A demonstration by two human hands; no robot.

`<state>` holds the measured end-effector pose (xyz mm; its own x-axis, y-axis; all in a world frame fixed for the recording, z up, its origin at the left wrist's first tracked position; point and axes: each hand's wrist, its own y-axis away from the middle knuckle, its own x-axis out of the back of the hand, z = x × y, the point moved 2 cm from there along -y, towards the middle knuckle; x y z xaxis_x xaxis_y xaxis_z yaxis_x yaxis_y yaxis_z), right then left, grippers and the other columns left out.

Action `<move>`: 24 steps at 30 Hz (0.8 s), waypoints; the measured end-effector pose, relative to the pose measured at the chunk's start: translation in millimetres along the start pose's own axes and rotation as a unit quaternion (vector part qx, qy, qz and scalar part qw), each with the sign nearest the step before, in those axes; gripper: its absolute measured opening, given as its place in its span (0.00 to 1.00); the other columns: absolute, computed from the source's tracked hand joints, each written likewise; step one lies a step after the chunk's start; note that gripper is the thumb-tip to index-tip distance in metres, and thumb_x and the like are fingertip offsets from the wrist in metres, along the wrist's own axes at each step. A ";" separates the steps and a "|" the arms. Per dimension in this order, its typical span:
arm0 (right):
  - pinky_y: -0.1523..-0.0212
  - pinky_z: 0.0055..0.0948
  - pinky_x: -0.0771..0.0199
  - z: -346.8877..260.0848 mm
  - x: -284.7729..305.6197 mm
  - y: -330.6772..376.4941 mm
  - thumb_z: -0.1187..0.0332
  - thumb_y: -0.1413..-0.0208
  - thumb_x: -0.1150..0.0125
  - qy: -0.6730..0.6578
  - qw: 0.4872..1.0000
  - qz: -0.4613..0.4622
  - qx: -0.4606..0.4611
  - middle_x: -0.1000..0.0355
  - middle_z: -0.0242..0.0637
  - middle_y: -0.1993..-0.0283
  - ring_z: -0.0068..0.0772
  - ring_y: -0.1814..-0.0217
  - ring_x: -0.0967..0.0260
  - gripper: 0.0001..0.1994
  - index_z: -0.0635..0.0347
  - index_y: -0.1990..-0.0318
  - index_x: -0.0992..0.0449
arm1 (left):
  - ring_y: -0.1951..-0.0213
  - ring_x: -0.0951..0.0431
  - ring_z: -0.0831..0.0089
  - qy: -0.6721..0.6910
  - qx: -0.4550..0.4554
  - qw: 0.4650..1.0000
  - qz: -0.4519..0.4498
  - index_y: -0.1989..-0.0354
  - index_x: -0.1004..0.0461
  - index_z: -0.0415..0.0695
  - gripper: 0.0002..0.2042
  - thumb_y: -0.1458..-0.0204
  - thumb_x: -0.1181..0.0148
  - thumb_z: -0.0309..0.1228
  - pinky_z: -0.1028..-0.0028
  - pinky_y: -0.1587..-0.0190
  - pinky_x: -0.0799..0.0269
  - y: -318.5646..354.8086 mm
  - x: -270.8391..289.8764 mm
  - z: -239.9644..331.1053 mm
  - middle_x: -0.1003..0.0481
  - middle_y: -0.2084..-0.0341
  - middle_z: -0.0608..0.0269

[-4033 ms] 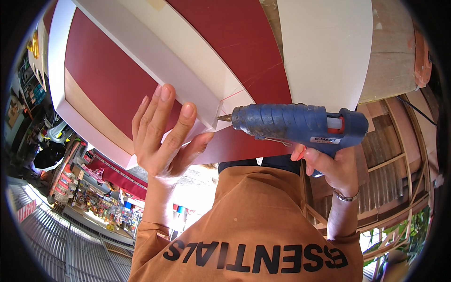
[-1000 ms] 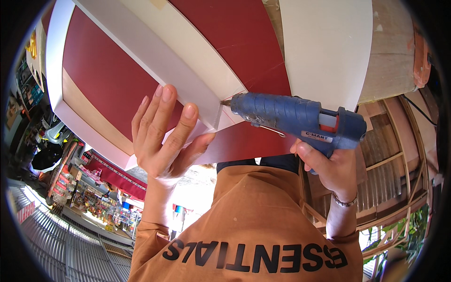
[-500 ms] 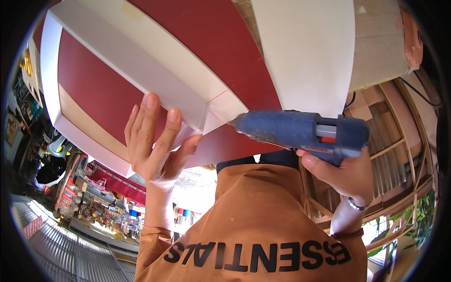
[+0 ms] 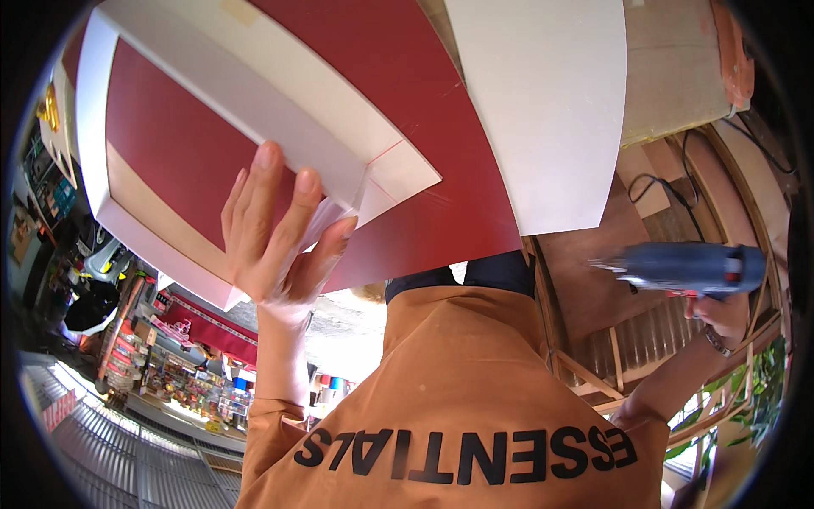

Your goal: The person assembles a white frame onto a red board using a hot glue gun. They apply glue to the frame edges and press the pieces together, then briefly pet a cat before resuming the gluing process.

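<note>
My left hand [image 4: 275, 229] has its fingers stretched and apart, resting against the corner of a white frame of upright strips [image 4: 280, 119]. The frame stands on a dark red sheet [image 4: 415, 102], and thin red lines mark its pale flange near my fingertips. Out to the right, my right hand [image 4: 721, 312] is closed round the handle of a blue glue gun [image 4: 704, 265]. Its nozzle points left, well apart from the frame, and is smeared by motion.
A white sheet [image 4: 543, 110] lies beside the red one. Beyond it is a worn pale board [image 4: 670, 68]. A black cord [image 4: 670, 188] loops over the wooden rack [image 4: 577, 288] at the right. Shelves of small goods [image 4: 186, 382] stand at the lower left.
My right hand has carried the glue gun from the frame's corner out to the right. My left hand stays on the frame, which has shifted very slightly in view.
</note>
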<state>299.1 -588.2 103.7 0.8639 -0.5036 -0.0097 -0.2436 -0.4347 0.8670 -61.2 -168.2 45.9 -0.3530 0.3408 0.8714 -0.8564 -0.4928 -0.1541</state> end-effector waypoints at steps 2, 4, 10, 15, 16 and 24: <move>0.53 0.36 0.21 29.2 64.1 18.0 0.55 0.44 0.30 -0.084 0.986 0.086 0.116 0.23 0.44 0.53 0.30 0.70 0.25 0.30 0.67 0.42 0.31 | 0.43 0.21 0.53 -0.004 0.000 1.000 0.003 0.51 0.17 0.45 0.24 0.56 0.24 0.42 0.55 0.41 0.30 -2.3 1.0 2.3 0.23 0.45 0.44; 0.43 0.43 0.25 10.7 75.6 16.1 0.52 0.38 0.38 -0.194 0.935 0.145 0.260 0.28 0.47 0.45 0.31 0.70 0.29 0.30 0.68 0.38 0.35 | 0.42 0.22 0.54 -0.001 -0.006 1.000 0.002 0.51 0.17 0.46 0.24 0.57 0.24 0.41 0.55 0.41 0.30 -6.8 1.8 3.5 0.22 0.45 0.46; 0.40 0.40 0.27 -43.7 83.5 12.9 0.53 0.34 0.45 -0.301 0.817 0.270 0.411 0.31 0.46 0.39 0.32 0.65 0.34 0.29 0.70 0.37 0.35 | 0.42 0.22 0.57 0.002 0.008 1.000 0.005 0.51 0.16 0.49 0.23 0.58 0.24 0.41 0.58 0.41 0.30 -7.6 6.0 2.2 0.21 0.45 0.52; 0.64 0.27 0.22 -74.5 -37.9 -43.5 0.54 0.32 0.45 -0.156 0.904 0.282 0.281 0.24 0.35 0.56 0.26 0.70 0.31 0.23 0.64 0.41 0.30 | 0.41 0.22 0.56 0.008 0.011 1.000 -0.003 0.50 0.17 0.48 0.24 0.58 0.24 0.39 0.57 0.40 0.30 -8.6 6.5 3.7 0.22 0.44 0.50; 0.77 0.22 0.27 -69.3 -61.0 -67.3 0.54 0.34 0.42 -0.047 0.905 0.317 0.279 0.24 0.34 0.56 0.22 0.76 0.31 0.23 0.64 0.42 0.29 | 0.41 0.23 0.54 -0.001 0.007 1.000 -0.014 0.49 0.18 0.45 0.25 0.58 0.24 0.38 0.55 0.40 0.31 -6.0 9.2 6.7 0.23 0.44 0.47; 0.79 0.20 0.33 -117.2 -135.9 -148.4 0.49 0.40 0.33 -0.046 0.941 0.211 0.261 0.26 0.33 0.69 0.23 0.79 0.29 0.26 0.70 0.54 0.23 | 0.41 0.23 0.54 0.011 0.004 1.000 -0.009 0.49 0.17 0.45 0.25 0.58 0.24 0.38 0.55 0.40 0.31 -7.6 6.9 2.6 0.23 0.43 0.48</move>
<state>269.5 -367.8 34.7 0.6059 -0.7659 0.2153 -0.7603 -0.4776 0.4403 -56.2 -164.2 54.3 -0.3463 0.3668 0.8634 -0.8598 -0.4922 -0.1357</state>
